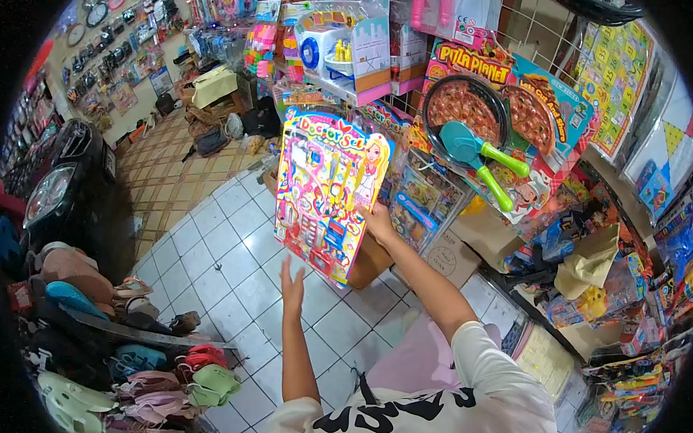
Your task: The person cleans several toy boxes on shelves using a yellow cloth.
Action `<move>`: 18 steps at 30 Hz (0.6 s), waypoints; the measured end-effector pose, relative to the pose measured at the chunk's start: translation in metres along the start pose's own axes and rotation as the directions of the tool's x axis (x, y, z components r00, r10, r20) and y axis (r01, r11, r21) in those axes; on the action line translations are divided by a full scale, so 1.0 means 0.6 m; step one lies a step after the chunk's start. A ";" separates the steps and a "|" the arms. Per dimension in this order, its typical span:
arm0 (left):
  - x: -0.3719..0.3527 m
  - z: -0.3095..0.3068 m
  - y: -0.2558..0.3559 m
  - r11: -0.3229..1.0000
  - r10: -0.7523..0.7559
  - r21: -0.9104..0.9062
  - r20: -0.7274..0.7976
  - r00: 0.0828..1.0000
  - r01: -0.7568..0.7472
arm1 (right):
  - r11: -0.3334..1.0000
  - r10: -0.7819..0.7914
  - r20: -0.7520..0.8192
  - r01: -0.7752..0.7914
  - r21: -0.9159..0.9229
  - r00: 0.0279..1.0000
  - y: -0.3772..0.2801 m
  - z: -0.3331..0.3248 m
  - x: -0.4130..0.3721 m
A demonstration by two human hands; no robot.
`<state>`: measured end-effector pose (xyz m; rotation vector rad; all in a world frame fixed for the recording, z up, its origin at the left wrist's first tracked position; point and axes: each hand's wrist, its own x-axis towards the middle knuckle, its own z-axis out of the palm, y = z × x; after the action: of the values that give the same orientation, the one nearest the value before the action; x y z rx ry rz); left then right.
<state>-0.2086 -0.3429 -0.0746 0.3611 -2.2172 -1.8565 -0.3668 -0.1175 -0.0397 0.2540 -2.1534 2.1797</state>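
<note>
Nearest the lens: a white shirt (445, 404) with black print, both bare forearms reaching up and away from it.

Right hand (379, 219) closed on the lower right edge of a Doctor Set card (326, 190), thumb on the front, fingers hidden behind. Card held up in the air, tilted, in front of the crowded toy display (406, 184) and apparently clear of it (contact at the back not visible). Left hand (291, 283) open, fingers together and pointing up, holding nothing, just below the card's bottom edge and not touching it.

As a judgement: gripped at one edge only, likely to flex and swing. Better to bring the open palm under the bottom edge, pinch the cardboard border and not the plastic blister, and mind the neighbouring packs hanging close at the right.

Above and right on the display, a Pizza Planet set (496, 127) with a teal cutter, hung on a wire grid (538, 26). Below the card, at the display's foot, a cardboard box (451, 255).

Underfoot, a white tiled floor (211, 259), giving way to patterned brown tile further in. Along its left edge, a rack of sandals (138, 361) and the front of a dark scooter (55, 188). On the far wall, top left, clocks (88, 19) and small packaged goods.
</note>
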 end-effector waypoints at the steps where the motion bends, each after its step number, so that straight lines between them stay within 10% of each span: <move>1: -0.020 0.002 -0.008 0.996 -0.058 -0.068 0.034 0.998 0.060 | 1.000 0.021 -0.012 -0.021 0.009 1.000 -0.005 0.002 0.015; 15: -0.066 -0.017 -0.056 0.976 -0.199 -0.087 0.008 0.980 0.199 | 0.978 -0.015 -0.123 -0.012 -0.210 0.992 0.027 0.018 0.078; 18: -0.068 -0.015 -0.054 0.975 -0.213 -0.059 -0.002 0.977 0.212 | 1.000 0.008 -0.154 -0.010 -0.017 0.988 0.034 0.021 0.091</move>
<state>-0.1657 -0.3433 -0.1058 0.6163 -2.1877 -2.0157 -0.4232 -0.1342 -0.0507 0.0726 -2.0934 2.1082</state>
